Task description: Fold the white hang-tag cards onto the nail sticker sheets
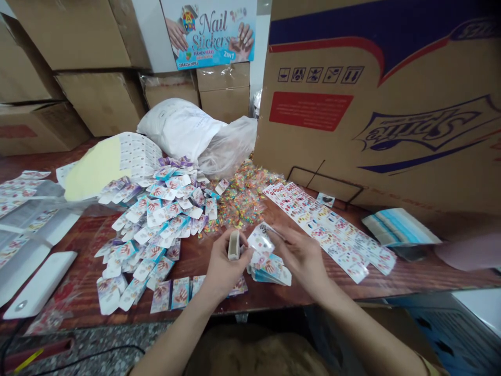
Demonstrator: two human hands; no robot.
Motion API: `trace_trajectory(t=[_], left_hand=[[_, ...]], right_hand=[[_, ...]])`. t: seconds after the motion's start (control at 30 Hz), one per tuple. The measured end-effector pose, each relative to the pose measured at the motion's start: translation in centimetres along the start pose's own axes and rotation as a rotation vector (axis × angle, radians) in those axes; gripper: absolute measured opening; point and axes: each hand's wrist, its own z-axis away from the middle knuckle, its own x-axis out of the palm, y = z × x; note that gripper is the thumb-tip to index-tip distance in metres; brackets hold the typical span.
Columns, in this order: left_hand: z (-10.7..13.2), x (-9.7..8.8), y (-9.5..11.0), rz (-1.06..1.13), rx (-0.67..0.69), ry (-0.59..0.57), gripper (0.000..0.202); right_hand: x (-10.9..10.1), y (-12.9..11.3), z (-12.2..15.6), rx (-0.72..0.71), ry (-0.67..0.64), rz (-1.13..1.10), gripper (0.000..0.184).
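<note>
A: First, the hands. Apart or together?
B: Apart, yet close to each other, both just on the near side of the heap of candy bags [242, 201].
A: Left hand [223, 261]?
B: Wrapped around a small box [234, 245], open end toward the camera, in front of the heap.
A: Right hand [303, 256]?
B: Clamped on a shiny sticker sheet [260, 240], in front of the heap, slightly to the right. Left thumb beside the sheet; touching or not, hard to tell.
A: And under the sheet?
B: Stack of flat boxes [274, 271], partly covered, also in front of the heap.
A: Farther out, on the desk [410, 271]?
B: Front left of the heap, a row of little boxes [180, 293] by the edge. Directly left, against the heap, a big jumble of little boxes [164, 214]. To the right, long sticker strips [329, 230], then a blue and white pile [401, 227].
A: Behind?
B: Just behind the heap, a white sack [176, 125]. Behind and right, a big Sprite carton [313, 141]. Well behind, stacked cardboard boxes [99, 102] and a Nail Stickers box [211, 34].
</note>
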Motion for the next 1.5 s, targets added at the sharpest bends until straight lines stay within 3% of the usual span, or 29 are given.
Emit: trace_trajectory(t=[0.1,0.17,0.37,0.43,0.5,0.57,0.67,0.87,1.0,1.1,1.2,1.3,1.4,1.5], left_hand=[[-0.2,0.4,0.0,0.043,0.021,0.051,0.016],[-0.3,0.6,0.1,0.054,0.019,0.054,0.016],[-0.7,0.0,-1.0,-0.021,-0.088,-0.018,0.027],[-0.7,-0.4,-1.4,-0.192,-0.135,-0.052,0.031],[-0.8,-0.6,-1.7,-0.440,-0.146,-0.123,0.039],[-0.8,-0.5,-1.8,-0.704,-0.135,-0.193,0.044],[-0.9,-0.2,-1.9,-0.997,-0.108,-0.215,0.037],[0.2,0.1,-2.9,-1.210,0.106,-0.273,0.030],[0.7,-0.1,-3.7,-1.144,0.131,-0.248,0.037],[0.4,-1.0,-4.2,-0.983,0.097,-0.192,0.042],[0.0,-2.2,-4.6,-0.847,0.080,-0.093,0.042],[-0.4,-3.3,-4.6,-0.771,0.078,-0.004,0.036],[-0.6,-4.2,-4.2,-0.740,0.060,0.031,0.035],[-0.8,-4.9,-4.0,-0.740,-0.008,0.029,0.036]], right_hand=[[0.3,-0.3,0.5,-0.154,-0.152,0.110,0.029],[0.7,-0.3,0.9,-0.159,-0.203,0.102,0.033],[-0.4,1.6,-0.5,0.146,-0.054,-0.095,0.023],[-1.2,2.1,-1.2,0.204,0.035,-0.111,0.025],[-1.5,1.9,-1.5,0.205,0.042,-0.143,0.024],[-1.3,1.4,-1.1,0.177,-0.038,-0.173,0.021],[-0.6,1.0,-0.4,0.143,-0.150,-0.113,0.019],[-0.1,2.0,0.0,0.090,-0.410,0.000,0.018],[1.1,1.9,0.1,0.079,-0.444,0.177,0.022],[1.7,2.6,-1.9,0.046,-0.462,0.265,0.026],[2.8,5.0,-5.6,0.065,-0.401,0.300,0.032],[5.0,8.0,-8.6,0.115,-0.390,0.482,0.023],[7.1,9.9,-9.5,0.137,-0.401,0.518,0.013],[7.3,10.7,-9.2,0.128,-0.381,0.474,0.011]])
